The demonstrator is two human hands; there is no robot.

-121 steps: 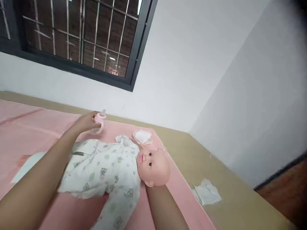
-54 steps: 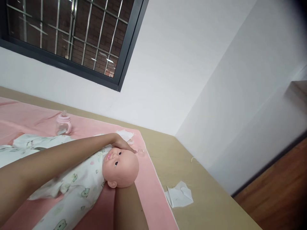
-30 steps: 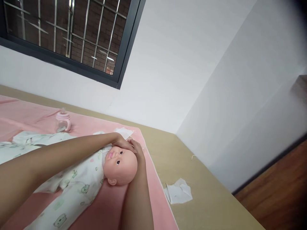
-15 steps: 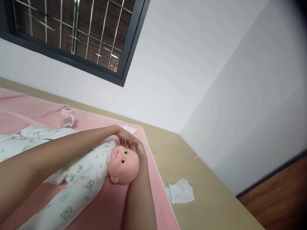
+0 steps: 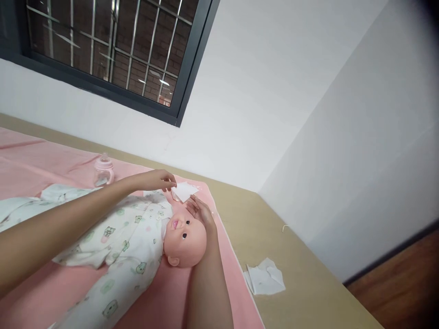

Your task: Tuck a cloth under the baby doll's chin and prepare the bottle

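Observation:
A bald baby doll (image 5: 187,242) in a white romper (image 5: 126,233) with green bear prints lies on its back on a pink mat (image 5: 154,297). My right hand (image 5: 202,211) is beside the far side of the doll's head, fingers loosely extended, while its forearm passes behind the crown. Over the doll's shoulder, my left hand (image 5: 166,179) has bent, slightly parted fingers at the left edge of a white tissue (image 5: 185,191). Whether those fingertips touch the tissue cannot be made out. The tissue's lower corner is close to my right fingertips.
A pink-lidded baby bottle (image 5: 104,170) with a handle stands on the mat near its far edge. Another crumpled white tissue (image 5: 265,278) lies on the wooden surface (image 5: 240,205) to the right. White walls (image 5: 274,91) and a barred window (image 5: 113,55) rise behind.
My left hand has drawn away from my right hand, leftward to the tissue's edge, uncovering more of the tissue. My right hand stays by the doll's head. The view has shifted slightly.

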